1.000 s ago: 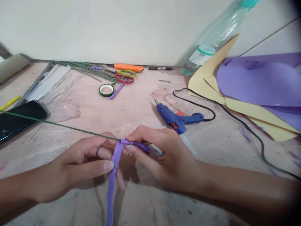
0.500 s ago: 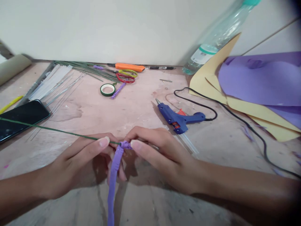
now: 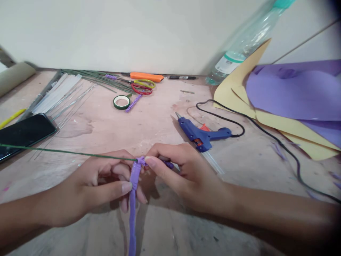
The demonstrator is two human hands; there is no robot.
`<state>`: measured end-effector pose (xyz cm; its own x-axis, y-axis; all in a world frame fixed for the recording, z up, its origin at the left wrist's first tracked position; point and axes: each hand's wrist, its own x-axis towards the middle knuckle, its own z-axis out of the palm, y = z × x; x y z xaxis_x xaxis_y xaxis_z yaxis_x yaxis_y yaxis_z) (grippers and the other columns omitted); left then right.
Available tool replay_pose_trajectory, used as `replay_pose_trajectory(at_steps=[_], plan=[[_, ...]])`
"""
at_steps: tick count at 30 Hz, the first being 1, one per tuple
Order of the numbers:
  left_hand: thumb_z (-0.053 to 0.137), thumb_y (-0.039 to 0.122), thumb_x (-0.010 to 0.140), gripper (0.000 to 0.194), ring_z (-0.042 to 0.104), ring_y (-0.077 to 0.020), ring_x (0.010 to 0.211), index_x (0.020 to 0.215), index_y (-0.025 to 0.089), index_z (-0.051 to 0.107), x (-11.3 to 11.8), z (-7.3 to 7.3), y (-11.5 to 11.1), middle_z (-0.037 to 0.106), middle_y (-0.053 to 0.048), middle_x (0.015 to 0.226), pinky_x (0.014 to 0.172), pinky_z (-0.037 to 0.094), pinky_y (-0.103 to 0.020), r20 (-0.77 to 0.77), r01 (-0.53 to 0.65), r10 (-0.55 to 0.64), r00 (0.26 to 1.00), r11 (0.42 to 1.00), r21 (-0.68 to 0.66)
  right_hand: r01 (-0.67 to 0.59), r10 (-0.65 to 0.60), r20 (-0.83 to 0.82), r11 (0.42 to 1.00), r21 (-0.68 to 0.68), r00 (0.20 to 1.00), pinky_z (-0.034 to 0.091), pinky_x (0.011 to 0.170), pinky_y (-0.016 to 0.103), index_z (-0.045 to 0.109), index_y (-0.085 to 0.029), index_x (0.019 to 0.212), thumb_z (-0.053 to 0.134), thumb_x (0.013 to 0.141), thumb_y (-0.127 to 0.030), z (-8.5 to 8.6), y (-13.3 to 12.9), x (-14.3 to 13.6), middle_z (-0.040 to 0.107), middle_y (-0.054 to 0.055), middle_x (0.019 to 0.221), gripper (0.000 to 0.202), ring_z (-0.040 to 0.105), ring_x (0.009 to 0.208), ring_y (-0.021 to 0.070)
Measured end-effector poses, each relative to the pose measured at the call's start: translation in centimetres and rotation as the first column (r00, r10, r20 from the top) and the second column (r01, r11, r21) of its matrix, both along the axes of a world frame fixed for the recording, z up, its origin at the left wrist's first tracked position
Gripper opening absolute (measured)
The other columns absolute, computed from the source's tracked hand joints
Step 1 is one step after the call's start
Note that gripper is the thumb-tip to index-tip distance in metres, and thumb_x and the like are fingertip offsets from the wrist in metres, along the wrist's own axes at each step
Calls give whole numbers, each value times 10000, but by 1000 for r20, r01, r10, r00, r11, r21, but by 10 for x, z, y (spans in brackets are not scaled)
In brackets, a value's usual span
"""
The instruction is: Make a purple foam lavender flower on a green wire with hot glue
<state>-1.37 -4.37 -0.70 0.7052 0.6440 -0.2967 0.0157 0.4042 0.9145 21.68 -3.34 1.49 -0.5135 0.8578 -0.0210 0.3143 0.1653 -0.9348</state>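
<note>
A long purple fringed paper strip hangs down from the end of a green wire stem, with its upper end wound round the stem. My left hand pinches the strip between thumb and fingers a little below the winding. The stem runs left above that hand and over the phone. My right hand is closed on the wound purple part of the stem, thumb on top. A purple tip shows behind its thumb; the rest is hidden by the fingers.
A blue glue gun with a black cord lies right of centre. Green tape, scissors and an orange cutter lie farther back. A phone is at left; purple sheets and a leaning bottle are at right.
My left thumb has moved from the green stem down onto the purple strip. The stem's left part sits slightly lower. The right hand has turned a little, showing the purple tip.
</note>
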Motion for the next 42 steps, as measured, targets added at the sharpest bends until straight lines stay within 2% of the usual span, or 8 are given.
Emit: replay_pose_trajectory(at_steps=[6,13,19,22,27,33,38,42], plan=[[675,379,989,220,671,-115,785,1010,258,858,0,4,2,641,-39,1001,698,571,-187,-33,24,-23,999,998,53,23,-23,-14,999,33,1000,425,583,250,663,-151,781,540,1017,-268,-3,-6,0,627,13,658,291,519,595,118],[668,392,991,233,661,-119,790,1030,255,854,0,5,1,655,-49,1016,700,559,-194,-37,46,-44,998,997,66,53,-52,-15,992,115,999,441,577,218,667,-153,820,564,1014,-247,-2,-8,-1,642,4,662,239,538,599,106],[648,365,1000,241,561,-64,634,985,231,847,-4,1,1,613,-37,988,526,411,-173,-44,54,-51,998,996,64,63,-58,-28,958,281,998,416,533,179,673,-145,846,604,980,-186,-5,-9,0,663,-22,687,156,513,541,63],[639,349,1004,232,536,-54,624,1007,242,846,-6,0,1,604,-34,1008,515,388,-170,-33,65,-62,998,995,79,68,-61,-32,943,325,998,407,527,168,677,-144,859,621,969,-168,-7,-10,-1,677,-25,703,125,519,540,54],[623,342,1016,236,525,-58,641,1034,247,838,-5,-1,1,629,-33,989,530,394,-159,-26,67,-66,997,996,55,90,-92,-10,936,340,996,411,533,177,671,-154,867,625,964,-175,-8,-11,-1,676,-30,694,110,512,525,58],[636,349,1007,240,541,-59,638,981,216,834,-6,0,0,618,-29,959,541,406,-161,-46,50,-47,998,997,54,101,-119,22,918,384,993,418,537,180,664,-165,870,643,943,-162,-8,-12,-1,698,-25,713,77,551,544,64],[645,340,1002,227,544,-55,641,958,225,836,-5,2,1,605,-21,964,551,418,-158,-49,42,-39,998,996,77,97,-115,24,916,388,993,407,506,183,655,-176,882,648,945,-172,-8,-11,-1,684,-40,685,63,524,505,59],[647,370,1003,245,542,-66,647,956,207,824,-5,1,2,638,-35,955,555,411,-168,-49,48,-46,998,998,45,93,-114,25,905,415,993,409,510,194,664,-180,908,660,941,-179,-9,-11,0,705,-32,727,33,553,534,65]])
